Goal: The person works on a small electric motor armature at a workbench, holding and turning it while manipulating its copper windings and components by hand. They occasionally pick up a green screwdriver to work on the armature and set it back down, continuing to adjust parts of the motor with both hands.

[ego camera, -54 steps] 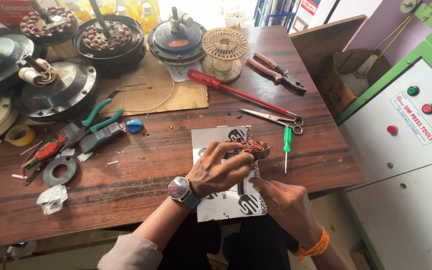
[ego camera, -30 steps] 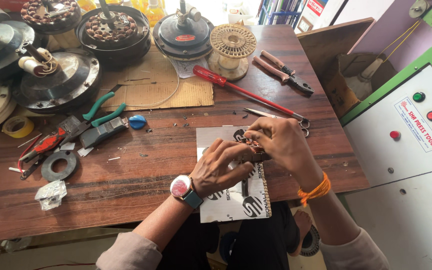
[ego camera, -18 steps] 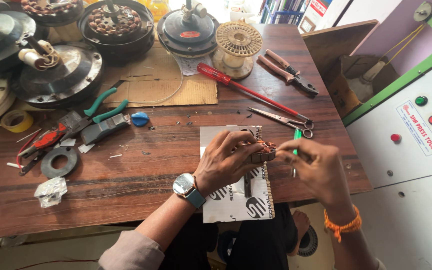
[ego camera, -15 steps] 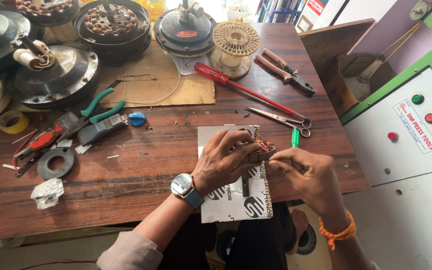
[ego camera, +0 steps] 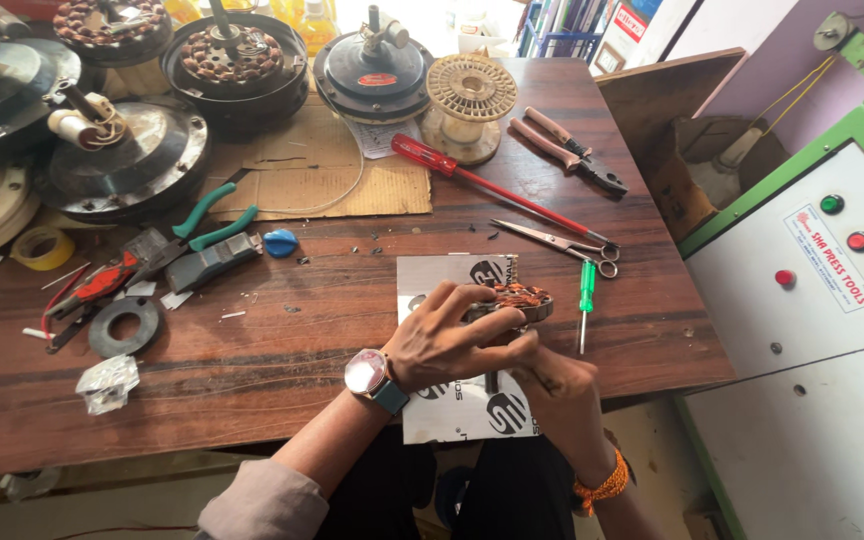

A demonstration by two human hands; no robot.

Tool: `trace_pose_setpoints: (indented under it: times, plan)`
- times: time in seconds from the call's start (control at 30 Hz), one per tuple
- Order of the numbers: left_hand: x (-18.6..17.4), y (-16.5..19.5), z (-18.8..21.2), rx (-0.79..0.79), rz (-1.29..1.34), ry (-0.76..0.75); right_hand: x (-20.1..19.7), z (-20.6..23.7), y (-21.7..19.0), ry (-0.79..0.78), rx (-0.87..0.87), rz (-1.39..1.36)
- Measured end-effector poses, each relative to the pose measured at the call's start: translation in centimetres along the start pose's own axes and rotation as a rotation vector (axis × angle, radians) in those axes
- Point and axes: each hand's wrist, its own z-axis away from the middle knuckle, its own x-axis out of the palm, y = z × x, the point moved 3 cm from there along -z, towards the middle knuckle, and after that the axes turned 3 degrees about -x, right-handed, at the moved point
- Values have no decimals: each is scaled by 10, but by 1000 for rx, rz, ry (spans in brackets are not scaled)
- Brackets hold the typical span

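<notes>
1. Where the near edge of the wooden tabletop point(ego camera: 252, 400) runs past the printed white card point(ego camera: 452, 400), the person's two hands meet over a small wound motor core point(ego camera: 522, 300) with copper-coloured coils.
2. Left hand point(ego camera: 447, 345), with a wristwatch point(ego camera: 372, 378) on the wrist, has its grip closed around the core from the left, fingers curled over the top.
3. Right hand point(ego camera: 562, 390), with an orange thread band point(ego camera: 602, 487) at the wrist, comes up from below; its thumb and fingertips press against the core's underside, so that grip is closed on it too.
4. Core sits just above the card, near the right end of the near edge, and whether it touches the card I cannot tell.
5. Just to the right of the hands lies a small green-handled screwdriver point(ego camera: 586, 300), pointing toward the near edge.
6. Beyond it, scissors point(ego camera: 557, 238) and a long red-handled screwdriver point(ego camera: 472, 180) lie slantwise, with pliers point(ego camera: 567, 148) nearer the far right corner.
7. A pale wire spool point(ego camera: 470, 105) stands by the far edge, beside a dark round motor housing point(ego camera: 374, 75).
8. Green-handled pliers point(ego camera: 212, 212) and a blue cap point(ego camera: 279, 242) lie left of centre.
9. Yellow tape roll point(ego camera: 42, 247) sits by the left edge, and a black ring point(ego camera: 124, 326) rests nearer the front.
</notes>
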Motion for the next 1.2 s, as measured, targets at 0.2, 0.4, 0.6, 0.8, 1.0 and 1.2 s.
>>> trace_pose_setpoints:
  times: [0.2,0.4,0.6,0.8,1.0,1.2]
  plan:
    - [5,-8,2,-26,143,72,-15,-1,-3,-38,17,-122]
    - [4,-12,6,-110,286,135,-49,-23,-30,-12,48,46]
    - [0,-10,3,-121,264,132,-46,-73,-53,-61,-62,200]
    - [0,-9,2,-105,222,165,-31,-106,-57,-200,69,124]
    - [3,-9,1,-100,184,71,-24,-142,-32,-413,209,248]
    - [6,-12,-9,-255,276,90,-26,-138,-25,-324,242,180]
